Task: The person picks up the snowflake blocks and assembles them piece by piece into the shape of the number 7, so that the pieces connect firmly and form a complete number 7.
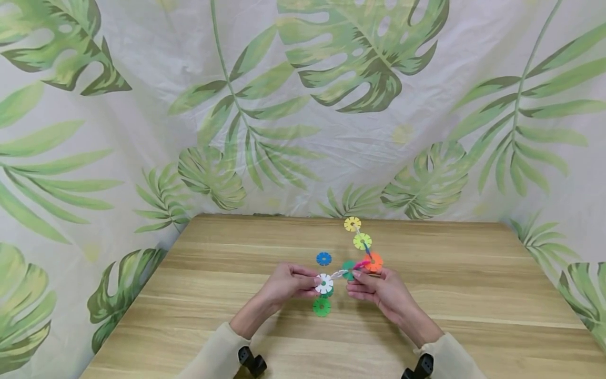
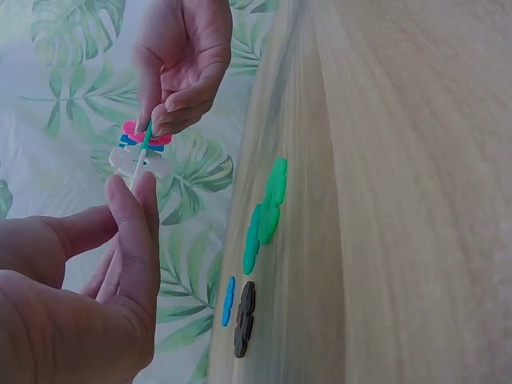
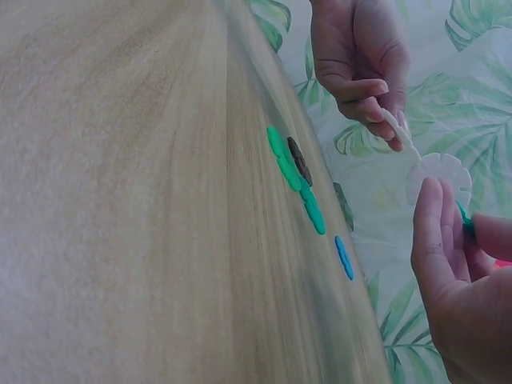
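Note:
My left hand [image 1: 291, 285] pinches a white notched disc [image 1: 324, 284] by its edge, between thumb and fingers. A second white disc [image 3: 440, 179], seen nearly edge-on from the head, links it to a teal disc [image 1: 349, 270]. That teal disc is pinched by my right hand [image 1: 384, 295]. The joined chain carries on through a pink disc [image 1: 362, 265], an orange disc [image 1: 374, 261], a blue one seen edge-on, a yellow-green disc [image 1: 362, 241], a thin pale one and a yellow disc [image 1: 352, 224] at the far end. The chain is held above the table.
Loose discs lie on the wooden table [image 1: 227, 252]: a blue disc [image 1: 324, 258], a bright green disc [image 1: 322, 307], a darker green disc [image 2: 252, 240] and a dark brown disc [image 2: 245, 320]. Leaf-patterned cloth [image 1: 265, 131] hangs behind and beside the table.

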`<state>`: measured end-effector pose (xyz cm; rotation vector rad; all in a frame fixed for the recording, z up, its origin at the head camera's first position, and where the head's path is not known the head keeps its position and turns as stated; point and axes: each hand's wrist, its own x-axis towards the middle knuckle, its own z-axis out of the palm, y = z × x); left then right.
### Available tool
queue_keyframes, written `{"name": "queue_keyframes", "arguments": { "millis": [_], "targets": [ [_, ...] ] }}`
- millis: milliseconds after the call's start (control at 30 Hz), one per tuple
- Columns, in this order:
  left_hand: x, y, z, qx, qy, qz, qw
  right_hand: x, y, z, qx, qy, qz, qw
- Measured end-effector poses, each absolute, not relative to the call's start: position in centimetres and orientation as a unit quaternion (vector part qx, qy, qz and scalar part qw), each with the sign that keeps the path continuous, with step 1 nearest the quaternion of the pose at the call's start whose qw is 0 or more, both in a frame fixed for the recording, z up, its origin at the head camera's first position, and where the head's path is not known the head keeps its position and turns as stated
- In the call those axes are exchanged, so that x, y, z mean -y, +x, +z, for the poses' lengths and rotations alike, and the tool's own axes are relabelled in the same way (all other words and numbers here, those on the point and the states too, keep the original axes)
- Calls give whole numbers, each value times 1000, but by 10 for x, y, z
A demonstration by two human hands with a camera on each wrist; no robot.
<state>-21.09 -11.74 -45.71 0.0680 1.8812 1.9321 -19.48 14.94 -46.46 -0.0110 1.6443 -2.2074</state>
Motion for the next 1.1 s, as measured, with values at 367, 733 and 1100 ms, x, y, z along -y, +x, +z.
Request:
{"name": "queue_keyframes", "arguments": {
  "millis": [367,733,1100],
  "targets": [
    [114,-209,-460,-684,25,698,210,-145,-192,-463,-593,-5,-782,194],
    [110,-202,-458,-681,16,708,185,-140,-190,-468,-594,-23,-784,182],
    [101,-196,-466,-669,-16,724,169,-137,-186,-469,-589,-25,-788,180]
  ]
}}
